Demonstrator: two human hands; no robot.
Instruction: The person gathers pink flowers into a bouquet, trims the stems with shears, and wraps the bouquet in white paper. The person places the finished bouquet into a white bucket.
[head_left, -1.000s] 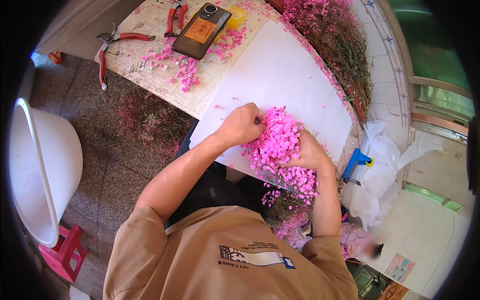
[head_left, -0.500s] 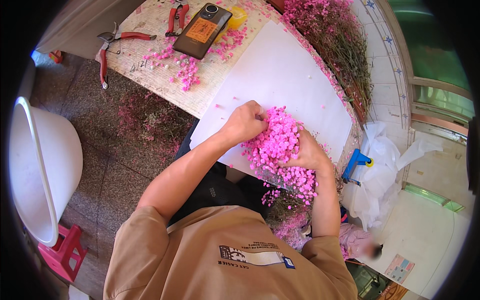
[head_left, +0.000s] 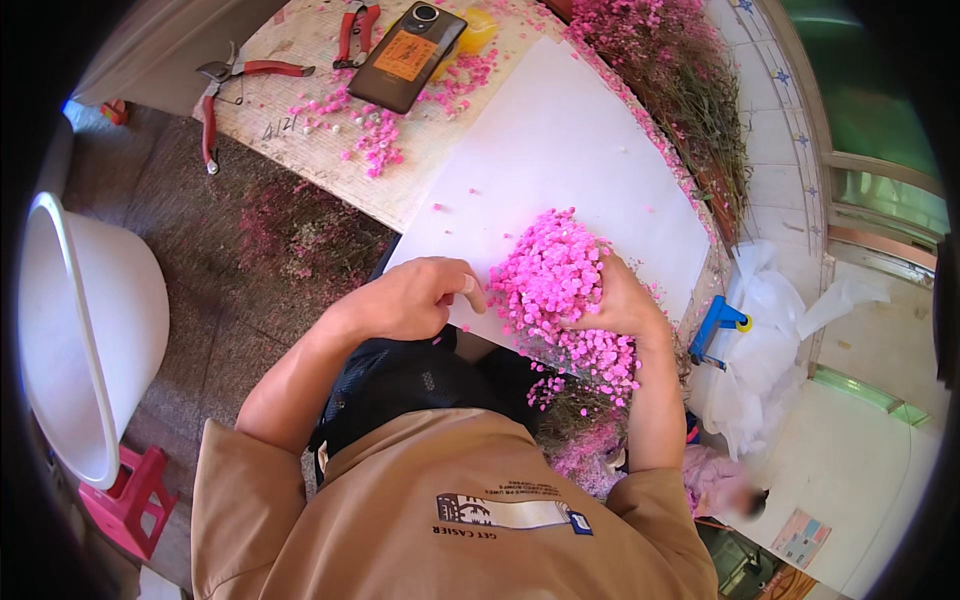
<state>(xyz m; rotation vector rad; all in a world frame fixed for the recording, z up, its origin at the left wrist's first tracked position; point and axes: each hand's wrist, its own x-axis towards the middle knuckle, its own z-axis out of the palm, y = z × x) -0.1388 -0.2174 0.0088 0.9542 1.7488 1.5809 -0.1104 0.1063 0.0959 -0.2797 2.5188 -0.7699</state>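
Observation:
A dense bunch of small pink flowers [head_left: 555, 285] rests on a white sheet [head_left: 570, 150] that covers part of the table. My right hand [head_left: 620, 300] grips the bunch from its right side, fingers wrapped around the blooms. My left hand [head_left: 420, 297] is just left of the bunch, fingers curled with nothing visible in them, near the sheet's front edge. The stems [head_left: 585, 400] hang down over the table edge toward my lap.
A dark phone [head_left: 405, 55], red-handled pliers [head_left: 355, 25] and red-handled shears [head_left: 225, 90] lie on the table's far left among loose pink petals [head_left: 375, 135]. A long heap of pink flower stems [head_left: 680, 90] lines the right. A white basin [head_left: 85, 320] stands on a red stool [head_left: 125, 500] at left.
My left hand has drawn back from the top of the flower bunch toward the left and now sits apart from it. My right hand still holds the bunch.

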